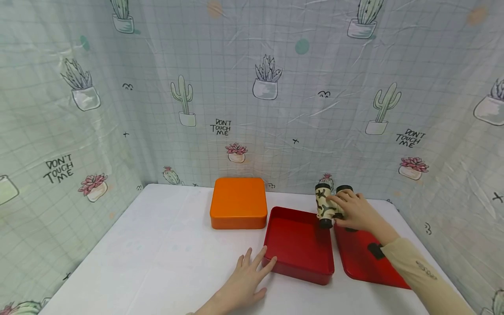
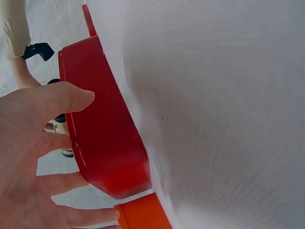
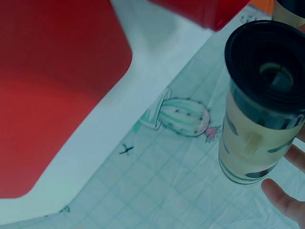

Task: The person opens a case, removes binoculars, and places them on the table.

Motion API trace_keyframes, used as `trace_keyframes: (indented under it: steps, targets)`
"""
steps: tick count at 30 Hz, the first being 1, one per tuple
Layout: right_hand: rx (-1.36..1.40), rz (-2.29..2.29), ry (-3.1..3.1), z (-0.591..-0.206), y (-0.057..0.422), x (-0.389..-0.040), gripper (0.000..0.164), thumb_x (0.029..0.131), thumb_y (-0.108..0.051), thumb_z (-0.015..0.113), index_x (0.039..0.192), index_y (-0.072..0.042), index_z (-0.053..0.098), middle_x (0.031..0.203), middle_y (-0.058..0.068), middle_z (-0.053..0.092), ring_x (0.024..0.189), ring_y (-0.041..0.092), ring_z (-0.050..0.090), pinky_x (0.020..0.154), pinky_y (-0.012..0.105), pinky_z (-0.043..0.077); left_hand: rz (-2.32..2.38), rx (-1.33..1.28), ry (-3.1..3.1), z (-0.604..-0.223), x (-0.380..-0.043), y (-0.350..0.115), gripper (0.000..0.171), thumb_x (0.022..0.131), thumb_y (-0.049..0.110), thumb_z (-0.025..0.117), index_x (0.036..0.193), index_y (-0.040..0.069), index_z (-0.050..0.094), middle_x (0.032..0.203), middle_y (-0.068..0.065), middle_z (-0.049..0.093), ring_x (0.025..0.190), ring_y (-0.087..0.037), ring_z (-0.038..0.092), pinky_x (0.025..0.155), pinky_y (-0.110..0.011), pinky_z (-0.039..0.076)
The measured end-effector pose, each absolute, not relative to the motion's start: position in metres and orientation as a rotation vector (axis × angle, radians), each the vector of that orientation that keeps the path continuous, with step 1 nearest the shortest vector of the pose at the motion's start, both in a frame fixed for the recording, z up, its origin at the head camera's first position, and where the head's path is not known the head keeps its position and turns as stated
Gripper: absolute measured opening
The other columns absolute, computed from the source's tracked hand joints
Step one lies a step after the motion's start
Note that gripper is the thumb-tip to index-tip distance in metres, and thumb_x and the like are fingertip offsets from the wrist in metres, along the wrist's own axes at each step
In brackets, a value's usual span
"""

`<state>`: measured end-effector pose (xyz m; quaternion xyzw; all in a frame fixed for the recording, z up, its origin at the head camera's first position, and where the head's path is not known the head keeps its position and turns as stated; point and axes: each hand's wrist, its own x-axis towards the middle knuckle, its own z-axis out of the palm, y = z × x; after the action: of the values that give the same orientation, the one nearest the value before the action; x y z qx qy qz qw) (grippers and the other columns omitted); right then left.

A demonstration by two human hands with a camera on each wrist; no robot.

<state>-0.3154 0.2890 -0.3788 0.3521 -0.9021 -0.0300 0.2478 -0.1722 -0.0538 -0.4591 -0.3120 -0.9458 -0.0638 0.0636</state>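
Note:
Camouflage-patterned binoculars (image 1: 324, 202) with black ends are held by my right hand (image 1: 356, 212) above the back right corner of an open red box (image 1: 299, 238). One barrel with its black eyepiece (image 3: 267, 67) fills the right side of the right wrist view, with fingertips (image 3: 281, 198) beside it. My left hand (image 1: 248, 278) lies at the red box's front left corner with spread, fairly straight fingers. In the left wrist view, its fingertips come up to the box's wall (image 2: 102, 124).
A red lid (image 1: 356, 262) lies flat to the right of the box, partly under my right arm. A closed orange box (image 1: 238, 203) stands at the back middle. A cactus-print cloth (image 1: 267, 109) rises behind and at both sides of the white table (image 1: 157, 249).

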Motion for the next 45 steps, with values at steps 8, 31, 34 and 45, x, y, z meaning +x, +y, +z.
trace_keyframes:
  steps: [8,31,34,45]
  targets:
    - [0.873,-0.108,-2.546,-0.376,0.299,-0.327,0.056,0.065,-0.031,0.07,0.116,-0.018,0.052,0.106,0.009,0.055,0.105,0.03,0.043,0.067,0.051,0.04,-0.201,-0.937,-2.876,-0.458,-0.174,-0.053,0.069,0.078,0.035,0.064,0.138,0.026,0.032,0.144,-0.01,0.027,0.119,-0.044,0.039,0.09,-0.056,0.041]
    - [0.783,-0.061,-2.729,-0.387,0.313,-0.356,0.051,0.07,-0.027,0.069,0.116,-0.015,0.051,0.11,0.016,0.055,0.106,0.038,0.045,0.073,0.061,0.038,-0.221,-0.934,-2.887,-0.461,-0.176,-0.053,0.069,0.078,0.035,0.064,0.138,0.027,0.031,0.144,-0.009,0.027,0.12,-0.043,0.038,0.09,-0.057,0.041]
    - [0.759,-0.086,-2.774,-0.389,0.313,-0.359,0.051,0.072,-0.027,0.069,0.118,-0.016,0.05,0.111,0.014,0.054,0.107,0.037,0.045,0.075,0.061,0.038,-0.225,-0.931,-2.886,-0.46,-0.175,-0.054,0.069,0.078,0.035,0.064,0.138,0.026,0.032,0.145,-0.009,0.026,0.12,-0.044,0.038,0.091,-0.057,0.04]
    - [0.724,-0.108,-2.836,-0.408,0.312,-0.376,0.052,0.069,-0.025,0.071,0.116,-0.019,0.05,0.106,0.009,0.054,0.104,0.032,0.048,0.074,0.059,0.04,-0.2,-0.936,-2.865,-0.463,-0.173,-0.054,0.069,0.077,0.035,0.064,0.137,0.026,0.032,0.144,-0.01,0.027,0.118,-0.044,0.039,0.09,-0.057,0.041]
